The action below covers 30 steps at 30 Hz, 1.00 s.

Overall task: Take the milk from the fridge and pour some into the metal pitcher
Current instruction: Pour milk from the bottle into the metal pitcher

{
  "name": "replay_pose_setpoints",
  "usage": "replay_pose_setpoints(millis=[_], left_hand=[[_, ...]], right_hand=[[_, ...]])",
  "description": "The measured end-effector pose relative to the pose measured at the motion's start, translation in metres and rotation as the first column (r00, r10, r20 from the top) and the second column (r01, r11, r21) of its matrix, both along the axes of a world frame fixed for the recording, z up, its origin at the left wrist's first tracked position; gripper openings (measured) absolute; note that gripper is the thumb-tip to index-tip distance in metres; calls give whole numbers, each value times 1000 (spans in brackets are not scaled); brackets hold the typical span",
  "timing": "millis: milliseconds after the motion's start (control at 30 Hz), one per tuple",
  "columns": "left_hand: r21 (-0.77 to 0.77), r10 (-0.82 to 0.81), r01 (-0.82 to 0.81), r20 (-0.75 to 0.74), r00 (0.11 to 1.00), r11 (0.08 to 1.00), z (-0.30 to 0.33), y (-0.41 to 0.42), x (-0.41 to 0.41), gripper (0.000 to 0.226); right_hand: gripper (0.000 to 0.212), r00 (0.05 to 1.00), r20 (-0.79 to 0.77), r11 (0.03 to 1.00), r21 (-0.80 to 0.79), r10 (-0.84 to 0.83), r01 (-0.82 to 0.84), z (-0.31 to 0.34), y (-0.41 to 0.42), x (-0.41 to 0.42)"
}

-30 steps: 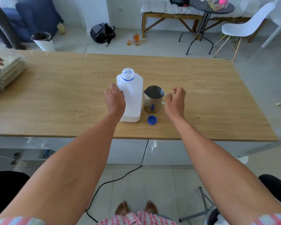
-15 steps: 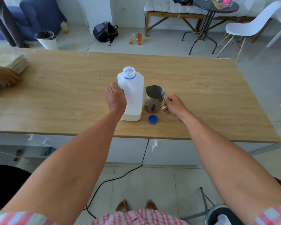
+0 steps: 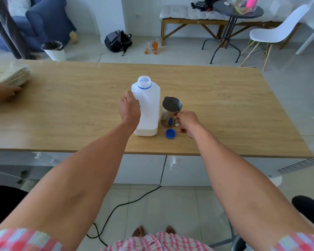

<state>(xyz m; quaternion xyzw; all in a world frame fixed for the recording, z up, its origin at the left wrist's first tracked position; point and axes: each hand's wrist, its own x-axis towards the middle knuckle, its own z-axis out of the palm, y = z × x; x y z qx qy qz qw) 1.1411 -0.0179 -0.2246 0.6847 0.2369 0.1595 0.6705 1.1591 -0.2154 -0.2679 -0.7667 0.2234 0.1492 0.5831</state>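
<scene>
- Bare feet [image 3: 153,231] on the floor tiles are partly hidden by checked shorts at the bottom edge; both sleeves are cut off at the corners.
- A black cable [image 3: 120,205] runs across the floor and disappears under the worktop [image 3: 62,124].
- A blue cap [image 3: 170,133] lies upside down near the worktop's near edge, just in front of the pitcher [image 3: 171,111].
- The right hand [image 3: 187,122] is curled, fingers pinching the pitcher's handle; the handle itself is mostly covered. A second ago this hand hovered loosely closed, apart from the handle.
- The left hand [image 3: 129,109] wraps the left side of the milk jug [image 3: 146,107]; its fingertips are hidden behind the jug. The grip looks unchanged.
- The jug stands upright and uncapped near the middle of the worktop, just left of the pitcher; milk shows only as a low band at the bottom.
- The pitcher's inside is dark; contents cannot be made out.
- At the left edge another person's hand [image 3: 2,91], cut off by the frame, rests against a blurred stack [image 3: 9,73] of pale sheets; earlier it lay on top.
- Beyond the far edge: a bin, a backpack, glasses on the floor, a bench, a round table and a white chair.
</scene>
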Motion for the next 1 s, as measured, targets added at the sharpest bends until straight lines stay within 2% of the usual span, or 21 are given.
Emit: replay_pose_setpoints(millis=[200, 333, 467, 600, 900, 1000], left_hand=[[256, -61, 58, 1, 998, 965, 27, -2, 11, 38], [527, -89, 135, -112, 990, 839, 39, -2, 23, 47], [674, -149, 253, -209, 966, 695, 36, -1, 31, 52], [726, -174, 339, -295, 940, 598, 27, -3, 38, 52], [735, -183, 455, -424, 887, 503, 11, -16, 43, 43], [755, -176, 494, -467, 867, 431, 6, -22, 43, 44]], right_hand=[[26, 999, -35, 1000, -14, -17, 16, 6, -2, -1], [28, 998, -60, 1000, -26, -13, 12, 9, -3, -1], [28, 998, -54, 998, -54, -20, 18, 10, -2, 0], [27, 999, -39, 999, -46, -14, 12, 9, -2, 1], [24, 1000, -8, 1000, -26, -12, 12, 2, -3, 4], [26, 1000, -7, 1000, -28, -7, 7, 0, -2, 5]])
